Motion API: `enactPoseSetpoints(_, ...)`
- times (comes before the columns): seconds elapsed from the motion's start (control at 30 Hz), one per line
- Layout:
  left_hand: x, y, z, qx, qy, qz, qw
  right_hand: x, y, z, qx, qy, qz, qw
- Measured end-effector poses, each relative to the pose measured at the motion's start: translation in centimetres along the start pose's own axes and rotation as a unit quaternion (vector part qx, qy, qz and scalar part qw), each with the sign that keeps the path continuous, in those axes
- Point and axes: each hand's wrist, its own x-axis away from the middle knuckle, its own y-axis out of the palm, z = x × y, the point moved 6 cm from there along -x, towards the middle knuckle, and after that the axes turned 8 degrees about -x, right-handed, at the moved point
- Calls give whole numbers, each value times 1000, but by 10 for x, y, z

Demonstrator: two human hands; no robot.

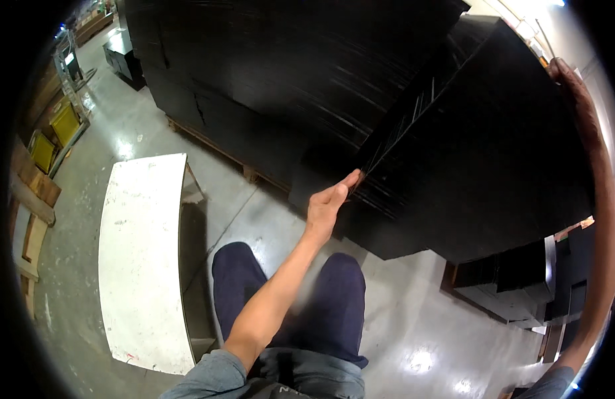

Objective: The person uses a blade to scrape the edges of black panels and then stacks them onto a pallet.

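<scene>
A large flat black panel [493,153] stands tilted in front of me, to the right. My left hand [327,206] is closed on its near left edge, with the thumb on top and the fingertips partly hidden. Far up on the right, my right hand [570,80] grips the panel's opposite edge, arm stretched out; some of its fingers are out of sight. Behind the panel rises a tall black stack [254,73] with shiny streaks like wrapping film. The panel's left edge runs close along this stack; whether they touch I cannot tell.
A wooden pallet [251,174] lies under the stack. At my left stands a white-topped bench [144,266]. More black pieces [507,279] are piled at the right. Yellow bins [65,123] and timber [31,179] line the far left of the grey floor [414,319].
</scene>
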Motion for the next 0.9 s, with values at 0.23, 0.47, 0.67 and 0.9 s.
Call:
enactPoseSetpoints(0.23, -24, 72, 119, -198, 222, -18, 955, 6, 1, 2, -76, 38, -22, 996)
enactPoseSetpoints(0.47, -60, 111, 143, -59, 236, -78, 967, 9, 18, -11, -116, 11, -70, 991)
enactPoseSetpoints(0.67, -58, 110, 141, 3, 238, -103, 966, 6, 13, -10, -127, 3, -77, 989)
enactPoseSetpoints(0.9, -43, 84, 138, -77, 160, -14, 984, 16, 21, -35, -139, -9, -47, 989)
